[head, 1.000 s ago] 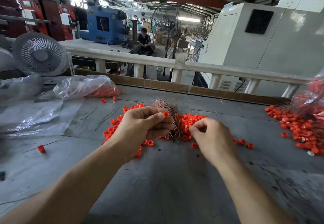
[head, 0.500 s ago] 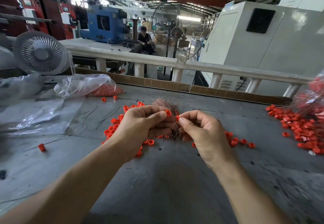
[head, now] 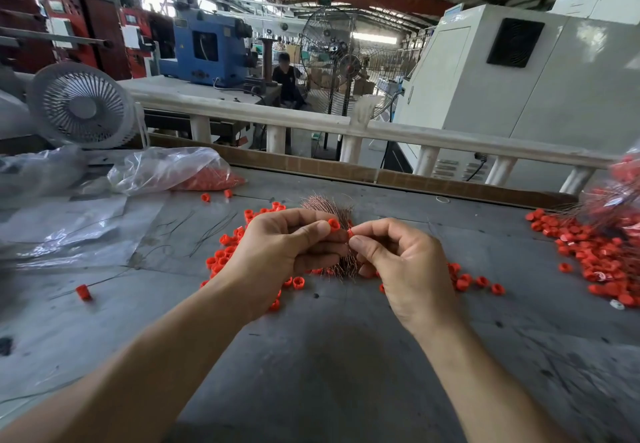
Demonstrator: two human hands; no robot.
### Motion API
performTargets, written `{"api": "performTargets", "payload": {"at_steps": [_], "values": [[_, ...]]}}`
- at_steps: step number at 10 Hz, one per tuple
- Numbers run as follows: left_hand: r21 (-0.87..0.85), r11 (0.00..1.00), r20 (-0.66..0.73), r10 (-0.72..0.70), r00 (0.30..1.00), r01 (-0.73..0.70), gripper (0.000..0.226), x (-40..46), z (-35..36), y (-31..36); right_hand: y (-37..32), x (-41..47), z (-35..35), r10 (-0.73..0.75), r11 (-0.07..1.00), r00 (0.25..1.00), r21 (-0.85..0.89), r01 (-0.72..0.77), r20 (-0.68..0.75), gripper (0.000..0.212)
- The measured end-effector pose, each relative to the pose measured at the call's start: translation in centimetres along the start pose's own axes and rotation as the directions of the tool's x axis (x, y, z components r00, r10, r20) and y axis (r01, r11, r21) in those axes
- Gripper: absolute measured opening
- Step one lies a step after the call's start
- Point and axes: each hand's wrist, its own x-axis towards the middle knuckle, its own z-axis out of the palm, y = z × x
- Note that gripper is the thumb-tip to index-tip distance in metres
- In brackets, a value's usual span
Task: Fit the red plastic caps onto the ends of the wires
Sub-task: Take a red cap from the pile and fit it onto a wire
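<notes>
Two hands meet above the grey table (head: 329,373) in the head view. The left hand (head: 280,252) pinches a red cap (head: 334,224) at the thumb tip, its fingers curled round the bundle of copper wires (head: 329,208). The right hand (head: 405,269) pinches a second cap (head: 350,233) between thumb and forefinger, just beside the first. Loose caps (head: 225,252) lie scattered beneath both hands, with a larger cap heap (head: 595,255) well apart at the right.
</notes>
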Motion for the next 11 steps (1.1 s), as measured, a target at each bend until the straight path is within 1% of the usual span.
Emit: {"api": "performTargets", "payload": {"at_steps": [1, 2, 3, 4, 5, 6, 9, 11], "values": [[0.006, 1.000, 0.003, 0.002, 1.000, -0.002, 0.033, 0.0, 0.0, 0.0, 0.0, 0.0, 0.0, 0.004, 1.000, 1.000, 0.004, -0.004, 0.015, 0.027], [0.009, 1.000, 0.002, 0.011, 1.000, -0.011, 0.033, 0.0, 0.1, 0.0, -0.1, -0.1, 0.1, -0.001, 1.000, 1.000, -0.011, 0.001, -0.004, 0.025], [0.058, 0.998, -0.015, 0.039, 0.999, -0.038, 0.025, 0.0, 0.3, -0.1, -0.3, -0.2, 0.1, -0.033, 0.998, 0.999, -0.060, 0.031, -0.038, 0.016], [0.141, 0.987, -0.035, 0.084, 0.996, -0.078, 0.013, 0.0, 0.4, -0.3, -0.5, -0.3, 0.2, -0.105, 0.984, 0.993, -0.147, 0.097, -0.044, 0.012], [0.202, 0.973, -0.028, 0.121, 0.992, -0.113, 0.012, -0.1, 0.5, -0.4, -0.7, -0.3, 0.5, -0.215, 0.946, 0.975, -0.258, 0.196, -0.047, 0.014], [0.252, 0.957, -0.012, 0.149, 0.989, -0.141, 0.012, -0.2, 0.6, -0.4, -0.7, -0.2, 0.6, -0.282, 0.915, 0.958, -0.314, 0.252, -0.053, 0.010], [0.294, 0.940, -0.011, 0.186, 0.983, -0.174, 0.012, -0.3, 1.0, -0.6, -1.1, -0.2, 0.5, -0.338, 0.871, 0.941, -0.384, 0.308, -0.012, 0.008], [0.305, 0.938, -0.018, 0.180, 0.984, -0.166, 0.012, -0.3, 0.9, -0.6, -1.3, -0.3, 0.5, -0.365, 0.838, 0.931, -0.427, 0.339, 0.022, 0.008]]}}
